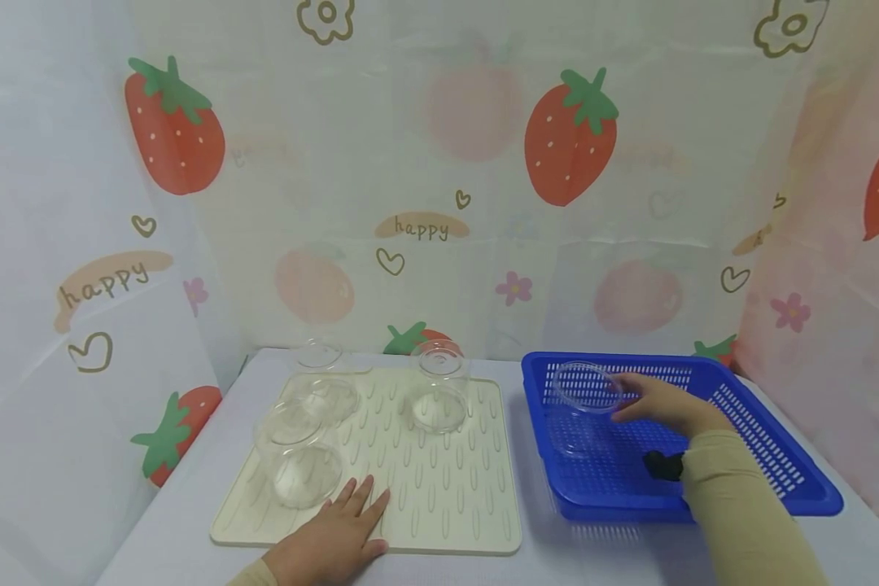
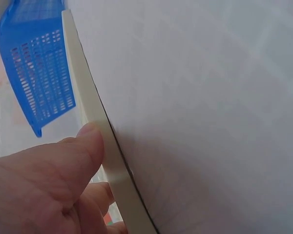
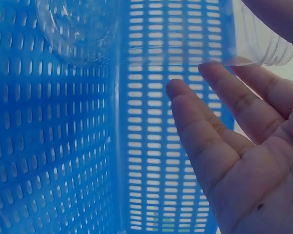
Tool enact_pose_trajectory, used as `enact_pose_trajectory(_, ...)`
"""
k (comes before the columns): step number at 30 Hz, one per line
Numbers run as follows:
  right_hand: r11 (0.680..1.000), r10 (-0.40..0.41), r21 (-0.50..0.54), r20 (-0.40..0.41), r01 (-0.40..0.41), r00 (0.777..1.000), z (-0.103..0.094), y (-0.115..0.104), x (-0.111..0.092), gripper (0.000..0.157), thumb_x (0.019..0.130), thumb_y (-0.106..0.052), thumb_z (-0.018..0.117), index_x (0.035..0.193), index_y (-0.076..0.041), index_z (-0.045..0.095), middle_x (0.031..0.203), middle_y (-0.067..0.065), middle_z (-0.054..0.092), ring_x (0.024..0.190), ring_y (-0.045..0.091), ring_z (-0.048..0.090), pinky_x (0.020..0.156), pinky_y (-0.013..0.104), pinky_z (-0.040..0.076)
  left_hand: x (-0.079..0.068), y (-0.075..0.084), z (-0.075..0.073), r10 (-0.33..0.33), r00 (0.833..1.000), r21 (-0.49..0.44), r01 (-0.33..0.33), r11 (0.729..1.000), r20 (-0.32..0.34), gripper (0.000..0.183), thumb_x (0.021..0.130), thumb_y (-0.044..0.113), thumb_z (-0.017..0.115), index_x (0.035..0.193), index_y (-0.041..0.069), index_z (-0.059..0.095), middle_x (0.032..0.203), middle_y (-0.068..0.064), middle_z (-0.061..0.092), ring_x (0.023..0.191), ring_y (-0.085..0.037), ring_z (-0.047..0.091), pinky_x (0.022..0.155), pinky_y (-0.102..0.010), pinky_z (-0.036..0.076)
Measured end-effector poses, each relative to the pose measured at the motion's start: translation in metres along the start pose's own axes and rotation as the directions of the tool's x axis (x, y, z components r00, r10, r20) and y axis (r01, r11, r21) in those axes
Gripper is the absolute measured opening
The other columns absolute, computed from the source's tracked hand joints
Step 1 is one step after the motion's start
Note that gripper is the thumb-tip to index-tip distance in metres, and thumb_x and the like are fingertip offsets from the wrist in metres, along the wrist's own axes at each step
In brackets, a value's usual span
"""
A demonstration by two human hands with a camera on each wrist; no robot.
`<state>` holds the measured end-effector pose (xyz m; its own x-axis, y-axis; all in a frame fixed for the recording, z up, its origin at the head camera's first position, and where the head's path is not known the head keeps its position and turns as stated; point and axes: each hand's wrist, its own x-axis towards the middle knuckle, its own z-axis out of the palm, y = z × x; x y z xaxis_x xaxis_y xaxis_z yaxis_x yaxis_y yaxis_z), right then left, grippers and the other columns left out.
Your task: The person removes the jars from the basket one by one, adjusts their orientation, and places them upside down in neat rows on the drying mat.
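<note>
My right hand (image 1: pixel 662 400) holds a clear plastic jar (image 1: pixel 584 407) near its rim, inside the blue basket (image 1: pixel 623 509). In the right wrist view the jar (image 3: pixel 178 36) lies between the thumb and the fingertips, against the basket's slotted wall. My left hand (image 1: pixel 331 533) rests with fingers spread on the front of a cream ridged mat (image 1: pixel 476 521). The left wrist view shows its thumb touching the mat's edge (image 2: pixel 100 114). Three more clear jars stand on the mat: one at back left (image 1: pixel 327 399), one at front left (image 1: pixel 306 472), one at back centre (image 1: pixel 439 407).
The basket stands right of the mat on a white-covered table (image 1: pixel 535 561). A small black object (image 1: pixel 661 465) shows by the right wrist. A curtain (image 1: pixel 476 268) printed with strawberries closes off the back and sides.
</note>
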<state>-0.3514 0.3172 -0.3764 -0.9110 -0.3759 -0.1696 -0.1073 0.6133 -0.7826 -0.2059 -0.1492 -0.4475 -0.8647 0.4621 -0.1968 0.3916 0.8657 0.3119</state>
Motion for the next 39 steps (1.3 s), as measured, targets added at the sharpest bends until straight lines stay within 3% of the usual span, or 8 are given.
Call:
enact_pose_trajectory(5, 1.000, 0.018, 0.011, 0.018, -0.018, 1.000, 0.003, 0.001, 0.008, 0.070, 0.079, -0.016, 0.071, 0.136, 0.000, 0.034, 0.137, 0.025, 0.038, 0.113, 0.036, 0.051, 0.094, 0.059, 0.033, 0.000, 0.000, 0.000, 0.001, 1.000, -0.004, -0.001, 1.000, -0.001, 0.064, 0.092, 0.045, 0.047, 0.138, 0.002, 0.037, 0.145, -0.026, 0.024, 0.132, -0.047, 0.019, 0.095, -0.066, 0.026)
enact_pose_trajectory(10, 0.999, -0.013, 0.053, 0.050, 0.010, 0.999, 0.006, -0.001, 0.012, 0.078, 0.080, -0.014, 0.070, 0.140, 0.002, 0.023, 0.141, 0.027, 0.031, 0.117, 0.041, 0.046, 0.096, 0.056, 0.034, 0.000, 0.001, -0.001, 0.001, 1.000, -0.010, -0.001, 1.000, 0.001, 0.064, 0.092, 0.044, 0.048, 0.138, 0.003, 0.037, 0.145, -0.026, 0.024, 0.132, -0.046, 0.019, 0.095, -0.066, 0.025)
enact_pose_trajectory(17, 1.000, 0.013, -0.026, 0.017, -0.013, 1.000, 0.011, -0.008, 0.016, 0.094, 0.074, -0.036, 0.074, 0.144, -0.005, 0.020, 0.143, 0.025, 0.028, 0.119, 0.042, 0.042, 0.097, 0.060, 0.030, 0.000, 0.001, -0.001, -0.005, 1.000, -0.007, 0.005, 1.000, 0.008, 0.064, 0.091, 0.045, 0.048, 0.139, 0.003, 0.037, 0.145, -0.025, 0.024, 0.132, -0.046, 0.019, 0.095, -0.066, 0.025)
enact_pose_trajectory(23, 0.999, -0.001, -0.050, 0.023, 0.002, 1.000, 0.013, -0.007, 0.020, 0.091, 0.076, -0.037, 0.073, 0.144, -0.008, 0.020, 0.140, 0.025, 0.030, 0.120, 0.044, 0.041, 0.095, 0.062, 0.030, 0.002, -0.002, 0.001, -0.006, 1.000, -0.001, 0.006, 1.000, 0.019, 0.065, 0.091, 0.046, 0.048, 0.139, 0.004, 0.036, 0.145, -0.025, 0.024, 0.132, -0.047, 0.019, 0.095, -0.066, 0.026)
enact_pose_trajectory(30, 0.997, -0.066, 0.043, 0.041, 0.065, 0.997, 0.015, -0.005, 0.023, 0.089, 0.079, -0.030, 0.072, 0.142, 0.001, 0.018, 0.144, 0.024, 0.027, 0.127, 0.044, 0.031, 0.100, 0.058, 0.026, 0.001, -0.003, 0.000, -0.015, 1.000, -0.005, 0.015, 1.000, 0.025, 0.066, 0.091, 0.046, 0.048, 0.139, 0.004, 0.036, 0.146, -0.025, 0.024, 0.132, -0.047, 0.019, 0.094, -0.066, 0.026)
enact_pose_trajectory(39, 0.997, -0.083, -0.001, 0.012, 0.083, 0.997, 0.016, -0.010, 0.023, 0.086, 0.079, -0.030, 0.072, 0.142, -0.002, 0.021, 0.134, 0.023, 0.040, 0.126, 0.044, 0.032, 0.097, 0.058, 0.031, 0.000, 0.000, -0.002, -0.017, 1.000, -0.007, 0.017, 1.000, 0.023, 0.065, 0.091, 0.045, 0.048, 0.139, 0.003, 0.037, 0.145, -0.025, 0.024, 0.132, -0.047, 0.019, 0.095, -0.065, 0.026)
